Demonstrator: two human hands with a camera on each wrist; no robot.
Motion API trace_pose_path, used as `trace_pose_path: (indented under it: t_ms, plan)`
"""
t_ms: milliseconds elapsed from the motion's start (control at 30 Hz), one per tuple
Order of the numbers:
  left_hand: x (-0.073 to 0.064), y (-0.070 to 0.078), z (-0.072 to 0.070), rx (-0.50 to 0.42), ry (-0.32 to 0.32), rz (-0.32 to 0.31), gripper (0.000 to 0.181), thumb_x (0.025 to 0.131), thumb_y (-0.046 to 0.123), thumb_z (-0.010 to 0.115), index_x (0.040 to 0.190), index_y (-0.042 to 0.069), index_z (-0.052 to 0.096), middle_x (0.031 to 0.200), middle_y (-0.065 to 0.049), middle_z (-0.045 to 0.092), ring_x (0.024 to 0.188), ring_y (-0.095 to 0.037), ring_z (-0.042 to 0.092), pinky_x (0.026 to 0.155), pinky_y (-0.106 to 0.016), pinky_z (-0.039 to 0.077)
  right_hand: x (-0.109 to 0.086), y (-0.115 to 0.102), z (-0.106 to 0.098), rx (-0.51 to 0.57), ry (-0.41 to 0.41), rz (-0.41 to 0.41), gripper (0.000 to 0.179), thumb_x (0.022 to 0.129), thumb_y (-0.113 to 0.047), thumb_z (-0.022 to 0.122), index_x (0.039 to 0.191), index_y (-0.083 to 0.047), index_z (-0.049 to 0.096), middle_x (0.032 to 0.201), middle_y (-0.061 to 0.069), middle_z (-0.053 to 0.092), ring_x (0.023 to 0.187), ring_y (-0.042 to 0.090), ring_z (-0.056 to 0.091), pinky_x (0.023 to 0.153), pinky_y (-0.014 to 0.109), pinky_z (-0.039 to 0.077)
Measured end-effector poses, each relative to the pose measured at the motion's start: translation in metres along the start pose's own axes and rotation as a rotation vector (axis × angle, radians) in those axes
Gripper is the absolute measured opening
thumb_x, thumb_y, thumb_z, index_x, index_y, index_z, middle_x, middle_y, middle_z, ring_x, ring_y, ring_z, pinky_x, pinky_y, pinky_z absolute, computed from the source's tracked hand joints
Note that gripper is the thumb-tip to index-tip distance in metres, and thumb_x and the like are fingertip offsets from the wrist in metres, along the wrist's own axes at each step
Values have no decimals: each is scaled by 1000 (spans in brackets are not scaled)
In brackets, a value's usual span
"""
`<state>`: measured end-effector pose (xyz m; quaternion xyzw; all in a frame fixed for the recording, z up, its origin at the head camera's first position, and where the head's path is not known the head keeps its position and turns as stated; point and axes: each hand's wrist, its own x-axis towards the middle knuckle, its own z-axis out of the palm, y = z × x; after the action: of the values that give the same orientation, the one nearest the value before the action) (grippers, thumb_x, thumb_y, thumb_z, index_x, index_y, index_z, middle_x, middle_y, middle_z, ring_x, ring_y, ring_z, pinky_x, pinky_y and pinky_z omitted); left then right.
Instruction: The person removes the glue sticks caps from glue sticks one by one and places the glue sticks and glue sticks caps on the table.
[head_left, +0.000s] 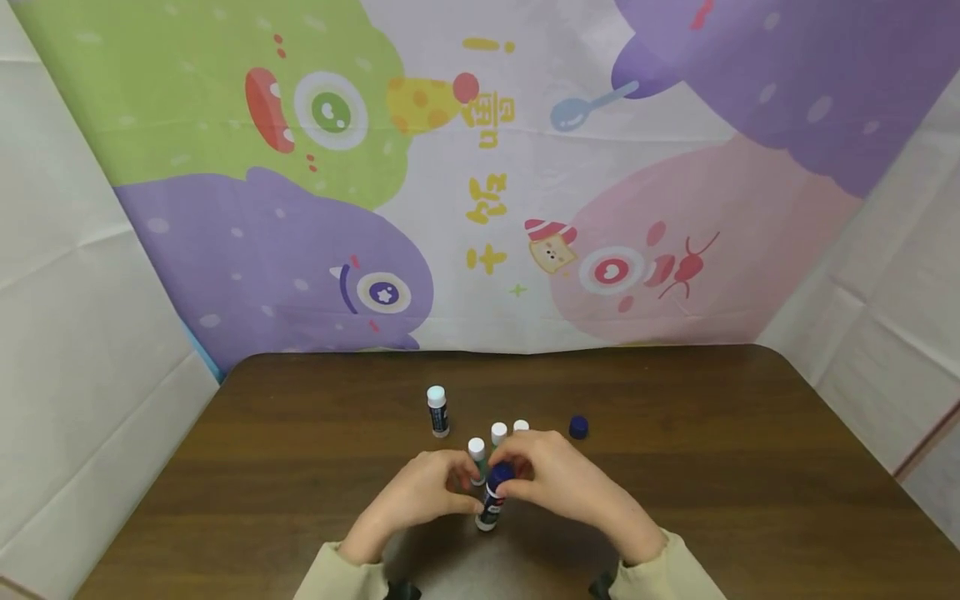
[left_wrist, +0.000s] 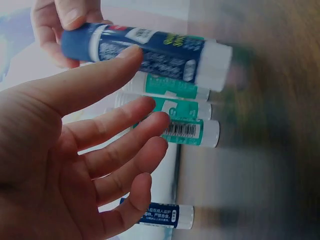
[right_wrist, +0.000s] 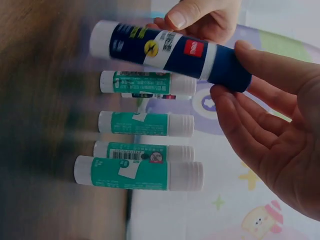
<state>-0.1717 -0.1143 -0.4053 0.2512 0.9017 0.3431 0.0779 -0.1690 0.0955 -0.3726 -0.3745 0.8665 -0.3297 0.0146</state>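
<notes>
One blue-capped navy glue stick (head_left: pixel 492 503); four white-topped green glue sticks (right_wrist: pixel 130 173) just beyond it, all four countable in the right wrist view; one white-topped navy glue stick (head_left: pixel 438 415) beyond it to the left; one loose navy cap (head_left: pixel 578 427) beyond it to the right; one counter (head_left: pixel 315 433)

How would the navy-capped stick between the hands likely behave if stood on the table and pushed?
The navy-capped stick would probably tip readily, being tall and narrow. On its side, its round barrel would likely roll. Its straight, smooth body looks stiff, so pushing probably wouldn't bend it.
</notes>
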Motion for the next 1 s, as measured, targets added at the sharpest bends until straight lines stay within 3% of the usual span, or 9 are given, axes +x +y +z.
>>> trace_pose_path:
  t_ms: [400,633,1000]
  plan:
    - [3,8,11,-15,20,35,25,70,29,77,86,17,63,77,6,61,65,-4,52,55,-20,41,-5,4,1,50,79,41,21,77,-18,72,97,-12,65,83,-8,61,71,0,54,64,23,49]
    - [4,10,12,-34,105,98,22,72,25,77,88,17,63,81,10,59,75,-6,56,64,-21,43,-8,7,-2,109,164,51,24,77,-19,72,99,-13,64,88,-7,62,74,2,57,68,25,51]
    - [3,11,8,3,182,109,24,70,28,78,86,20,62,78,13,55,71,-2,53,64,-20,44,-11,13,-6,180,181,51,29,79,-21,70,104,-9,63,94,-3,64,76,4,60,70,23,51]
